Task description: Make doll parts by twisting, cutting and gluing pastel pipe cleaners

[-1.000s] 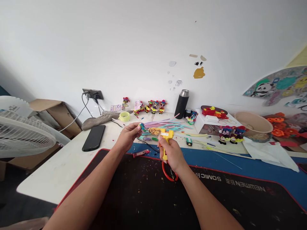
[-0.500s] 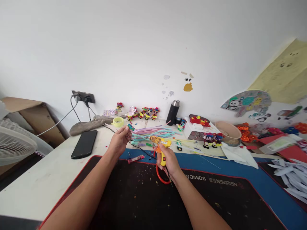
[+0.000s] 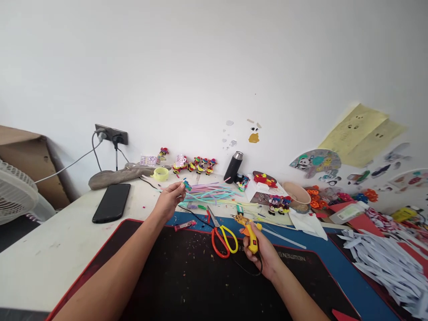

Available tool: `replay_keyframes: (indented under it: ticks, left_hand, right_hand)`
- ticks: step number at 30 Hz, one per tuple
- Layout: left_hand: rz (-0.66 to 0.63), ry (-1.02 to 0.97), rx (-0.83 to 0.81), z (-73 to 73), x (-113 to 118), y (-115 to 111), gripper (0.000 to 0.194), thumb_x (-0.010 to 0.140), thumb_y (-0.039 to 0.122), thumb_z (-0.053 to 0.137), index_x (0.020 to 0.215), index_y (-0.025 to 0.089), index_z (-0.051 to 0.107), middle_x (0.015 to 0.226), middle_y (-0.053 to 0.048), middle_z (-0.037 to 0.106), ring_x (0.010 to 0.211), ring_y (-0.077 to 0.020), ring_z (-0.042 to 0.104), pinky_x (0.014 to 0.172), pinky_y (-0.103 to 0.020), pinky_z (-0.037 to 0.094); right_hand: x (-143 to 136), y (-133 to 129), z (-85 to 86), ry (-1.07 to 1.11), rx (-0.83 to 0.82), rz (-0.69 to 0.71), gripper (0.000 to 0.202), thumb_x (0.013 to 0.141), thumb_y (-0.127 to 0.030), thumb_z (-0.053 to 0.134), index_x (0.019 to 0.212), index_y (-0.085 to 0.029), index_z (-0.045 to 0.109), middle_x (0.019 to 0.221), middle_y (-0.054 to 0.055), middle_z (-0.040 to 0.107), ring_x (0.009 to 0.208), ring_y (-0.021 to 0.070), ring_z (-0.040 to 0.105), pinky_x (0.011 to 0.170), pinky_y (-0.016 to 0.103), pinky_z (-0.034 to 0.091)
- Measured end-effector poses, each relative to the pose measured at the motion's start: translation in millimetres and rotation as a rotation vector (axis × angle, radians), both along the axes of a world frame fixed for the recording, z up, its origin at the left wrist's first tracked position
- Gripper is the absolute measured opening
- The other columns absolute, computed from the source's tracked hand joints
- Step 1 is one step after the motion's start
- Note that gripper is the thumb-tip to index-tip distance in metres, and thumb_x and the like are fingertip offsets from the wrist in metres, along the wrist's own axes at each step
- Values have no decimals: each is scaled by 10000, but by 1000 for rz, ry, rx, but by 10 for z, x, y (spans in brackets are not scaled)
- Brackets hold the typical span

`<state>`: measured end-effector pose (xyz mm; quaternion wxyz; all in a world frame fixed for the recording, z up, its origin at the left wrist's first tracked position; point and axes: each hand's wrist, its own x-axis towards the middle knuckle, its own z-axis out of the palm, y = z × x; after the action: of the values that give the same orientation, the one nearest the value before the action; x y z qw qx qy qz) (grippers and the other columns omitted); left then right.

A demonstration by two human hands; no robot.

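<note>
Between its fingertips, my left hand pinches a small blue-green piece, raised in front of the pastel stems. My right hand is wrapped round the handle of a yellow glue gun, whose crusted nozzle points up and to the left. A glue stick juts from the gun's back toward the right. Scissors with one red and one yellow handle lie on the black mat between the hands. A small pink-red tube rests near the mat's upper edge.
A phone, yellow tape roll and driftwood are at the left. Small figures and a black flask line the wall. White paper strips lie at the right, a fan at far left.
My right hand has moved right with the glue gun, away from my left hand, uncovering the scissors. The camera view has shifted right. My left hand still holds the small piece.
</note>
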<state>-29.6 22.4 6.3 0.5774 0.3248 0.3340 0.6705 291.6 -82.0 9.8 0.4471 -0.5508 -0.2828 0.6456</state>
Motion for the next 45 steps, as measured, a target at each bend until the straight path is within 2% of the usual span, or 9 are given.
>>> replay_keyframes:
  ticks: [6, 11, 13, 15, 21, 25, 31, 37, 45]
  left_hand:
    - [-25, 30, -3, 1, 19, -2, 472, 551, 491, 956, 792, 145, 743, 655, -3, 594, 587, -107, 503, 536, -222, 367]
    - [-33, 33, 16, -3, 23, -6, 453, 568, 497, 945, 792, 157, 744, 668, -9, 602, 598, -113, 499, 538, -223, 358]
    - [-39, 52, 30, -3, 26, -6, 447, 580, 505, 937, 791, 158, 750, 671, -15, 609, 596, -113, 493, 534, -224, 350]
    - [-44, 73, 48, -2, 28, -5, 440, 591, 512, 928, 790, 160, 755, 671, -19, 616, 588, -114, 487, 529, -229, 343]
    - [-41, 84, 39, -4, 34, -4, 454, 578, 518, 927, 806, 160, 765, 662, -14, 615, 583, -117, 487, 534, -237, 338]
    - [-56, 96, 50, -19, 39, 1, 444, 591, 525, 919, 792, 163, 760, 678, -17, 619, 598, -118, 480, 540, -239, 338]
    - [-57, 76, 57, -36, 32, 12, 408, 637, 503, 902, 832, 172, 766, 650, 0, 586, 606, -124, 476, 547, -247, 336]
    - [-76, 74, 60, -8, 44, 1, 401, 638, 498, 901, 814, 166, 765, 650, -2, 592, 598, -121, 472, 548, -254, 329]
    - [-85, 82, 48, 6, 52, -12, 403, 637, 490, 906, 823, 161, 769, 623, 3, 580, 588, -117, 464, 547, -251, 328]
  right_hand:
    - [144, 27, 18, -401, -45, 252, 517, 961, -651, 500, 889, -155, 624, 649, 73, 690, 424, 128, 601, 345, 177, 276]
    - [361, -45, 108, -990, -12, 490, 537, 979, -633, 448, 703, -190, 570, 438, 26, 562, 350, 151, 530, 377, 229, 274]
    - [382, -72, 203, -1173, 56, 476, 467, 976, -570, 492, 696, -205, 569, 425, -9, 523, 361, 145, 497, 428, 244, 301]
    - [320, -61, 300, -1281, 227, 455, 419, 958, -520, 543, 681, -208, 588, 461, -8, 537, 437, 154, 521, 487, 254, 310]
    - [-303, 240, 400, -1251, 441, 410, 280, 948, -432, 570, 774, -217, 613, 582, -23, 563, 535, 157, 529, 554, 252, 300]
    - [-827, 524, 364, -1337, 576, 485, 173, 942, -336, 598, 876, -212, 698, 674, 1, 640, 655, 180, 577, 601, 259, 306]
    - [-1432, 893, 227, -1545, 685, 603, 187, 986, -344, 603, 1068, -227, 722, 926, 64, 760, 887, 233, 683, 700, 281, 378]
    - [-1683, 1048, 89, -1666, 668, 720, 219, 1005, -319, 569, 1136, -215, 709, 1026, 115, 774, 979, 280, 705, 802, 332, 421]
    - [-1753, 1117, 22, -1638, 644, 721, 224, 1003, -259, 531, 1129, -166, 692, 1030, 154, 768, 968, 298, 709, 784, 343, 430]
